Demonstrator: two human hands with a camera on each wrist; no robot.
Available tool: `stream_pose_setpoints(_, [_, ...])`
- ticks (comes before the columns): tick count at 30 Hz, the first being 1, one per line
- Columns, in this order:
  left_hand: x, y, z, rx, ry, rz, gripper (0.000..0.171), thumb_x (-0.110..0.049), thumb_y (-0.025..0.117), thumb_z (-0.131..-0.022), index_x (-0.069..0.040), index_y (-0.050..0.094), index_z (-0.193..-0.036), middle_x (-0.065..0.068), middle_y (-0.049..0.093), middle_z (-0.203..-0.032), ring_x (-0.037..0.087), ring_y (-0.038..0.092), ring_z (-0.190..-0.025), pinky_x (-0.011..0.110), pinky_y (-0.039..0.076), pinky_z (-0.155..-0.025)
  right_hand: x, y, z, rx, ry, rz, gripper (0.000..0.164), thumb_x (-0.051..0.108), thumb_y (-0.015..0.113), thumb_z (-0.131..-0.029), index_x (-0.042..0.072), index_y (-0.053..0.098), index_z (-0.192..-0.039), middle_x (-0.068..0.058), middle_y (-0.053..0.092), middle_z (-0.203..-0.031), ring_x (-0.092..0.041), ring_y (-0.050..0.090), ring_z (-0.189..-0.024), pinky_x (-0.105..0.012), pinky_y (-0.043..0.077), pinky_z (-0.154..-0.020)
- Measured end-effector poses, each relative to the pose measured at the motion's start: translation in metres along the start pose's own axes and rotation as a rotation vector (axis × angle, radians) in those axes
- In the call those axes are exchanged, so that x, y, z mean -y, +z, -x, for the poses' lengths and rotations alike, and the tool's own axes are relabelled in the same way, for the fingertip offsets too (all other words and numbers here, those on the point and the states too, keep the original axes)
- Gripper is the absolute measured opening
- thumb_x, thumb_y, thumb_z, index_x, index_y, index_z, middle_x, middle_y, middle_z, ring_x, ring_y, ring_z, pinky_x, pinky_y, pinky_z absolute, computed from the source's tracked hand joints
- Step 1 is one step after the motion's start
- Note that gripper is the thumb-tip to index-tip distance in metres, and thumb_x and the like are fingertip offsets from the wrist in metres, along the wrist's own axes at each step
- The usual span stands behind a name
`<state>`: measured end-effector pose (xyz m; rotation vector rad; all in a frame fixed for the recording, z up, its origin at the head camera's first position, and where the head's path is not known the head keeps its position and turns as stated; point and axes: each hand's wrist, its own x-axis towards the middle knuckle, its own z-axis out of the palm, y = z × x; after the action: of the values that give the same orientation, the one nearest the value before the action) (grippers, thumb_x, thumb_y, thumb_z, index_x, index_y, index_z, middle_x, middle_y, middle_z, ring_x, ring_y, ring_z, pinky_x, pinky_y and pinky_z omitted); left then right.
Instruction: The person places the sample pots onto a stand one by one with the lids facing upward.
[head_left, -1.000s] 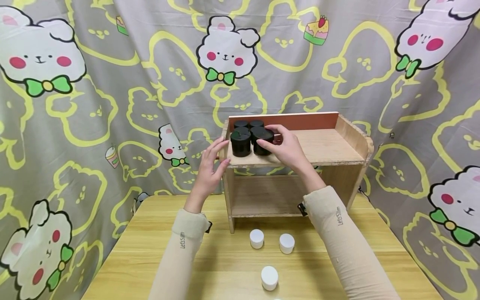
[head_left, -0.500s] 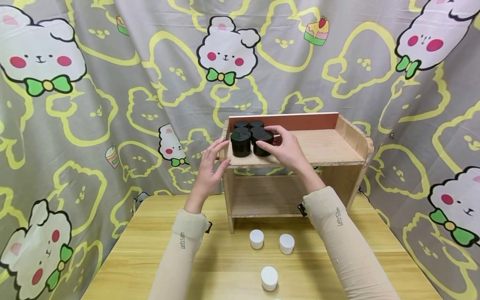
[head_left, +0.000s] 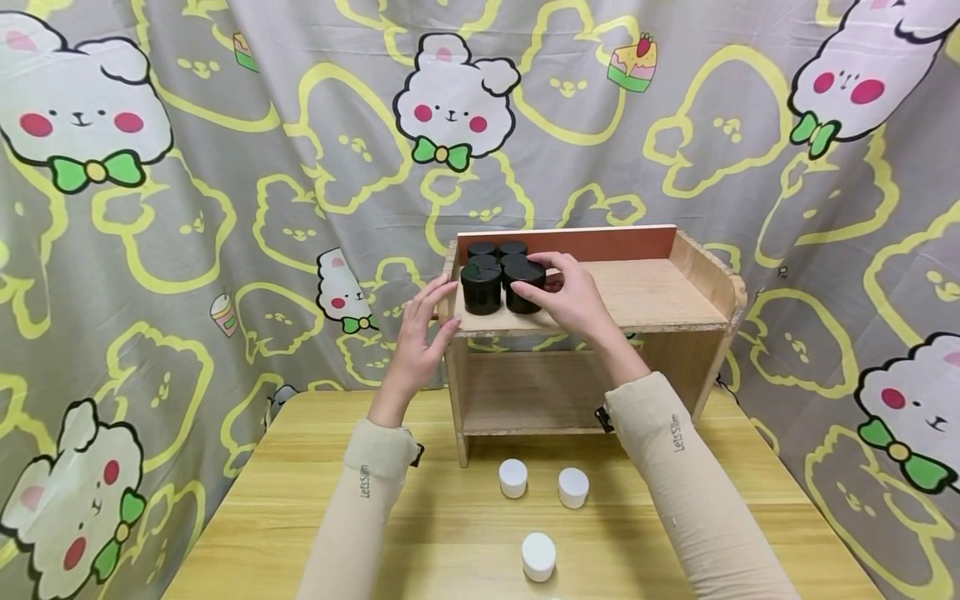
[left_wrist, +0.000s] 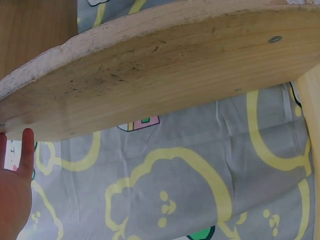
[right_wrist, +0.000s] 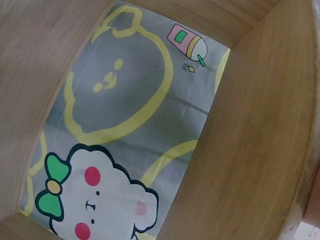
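Two rows of lidded black jars stand at the left end of the wooden shelf's [head_left: 645, 292] top board. My right hand [head_left: 573, 296] grips the front right jar [head_left: 523, 287], thumb at its front and fingers round its far right side. Just left of it stands the front left jar [head_left: 482, 287]. My left hand [head_left: 420, 333] touches the shelf's left side panel with extended fingers, its thumb near the front edge. In the left wrist view, two straight fingers [left_wrist: 27, 150] reach the side panel [left_wrist: 150, 75]. The right wrist view shows neither the right hand nor the jar.
Three white lidded jars [head_left: 513, 478] [head_left: 573, 487] [head_left: 539, 557] stand on the wooden table [head_left: 300, 500] before the shelf. Below the top board is a lower shelf board [head_left: 532, 392]. A patterned grey curtain [head_left: 285, 208] hangs behind.
The right hand and the front right black jar have shifted very slightly left, towards the front left jar. The left hand and the white jars have stayed in place.
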<state>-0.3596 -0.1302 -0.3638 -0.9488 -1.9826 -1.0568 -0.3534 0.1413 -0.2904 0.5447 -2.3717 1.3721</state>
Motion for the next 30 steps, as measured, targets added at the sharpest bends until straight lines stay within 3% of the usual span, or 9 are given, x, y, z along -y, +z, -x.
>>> stream_pose_setpoints(17, [-0.0008,-0.0005,-0.0005,0.003,0.002,0.004,0.052,-0.012,0.063,-0.103,-0.017,0.048,-0.153,0.005,0.037,-0.166,0.025,0.041,-0.144,0.044,0.039,-0.103,0.0012,-0.0002,0.0009,-0.006,0.008,-0.005,0.063,0.041,0.080,-0.091,0.013,0.059,-0.144,-0.014,0.057,-0.129,-0.031,0.067,-0.114,-0.047,0.053,-0.100])
stream_pose_setpoints(30, [-0.0007,-0.0001,-0.0004,-0.002,0.002,0.020,0.052,-0.012,0.063,-0.103,-0.016,0.049,-0.152,0.002,0.038,-0.166,0.023,0.039,-0.149,0.049,0.030,-0.111,0.0001,0.0005,0.0007,0.000,0.004,0.010,0.064,0.041,0.080,-0.091,0.013,0.059,-0.144,-0.014,0.057,-0.129,-0.032,0.066,-0.114,-0.048,0.054,-0.100])
